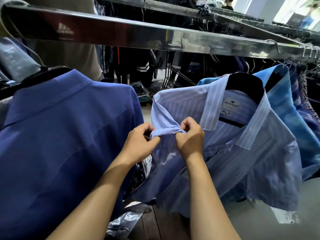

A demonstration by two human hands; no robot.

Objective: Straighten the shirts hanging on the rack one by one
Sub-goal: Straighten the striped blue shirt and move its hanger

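Note:
A light blue striped shirt (242, 153) hangs on a black hanger (245, 89) at the centre right, its collar open and a label showing. My left hand (140, 144) and my right hand (190, 137) both pinch the bunched edge of its short sleeve (164, 118), a few centimetres apart. A darker blue shirt (65, 135) hangs to the left on its own black hanger, apart from my hands. The shiny metal rail (155, 37) runs across above both shirts.
A bright blue shirt (284, 101) hangs right behind the striped one, with several more garments along the rail to the right. Dark clothing hangs on a rack beyond. Clear plastic wrapping (124, 220) lies on the wooden floor below.

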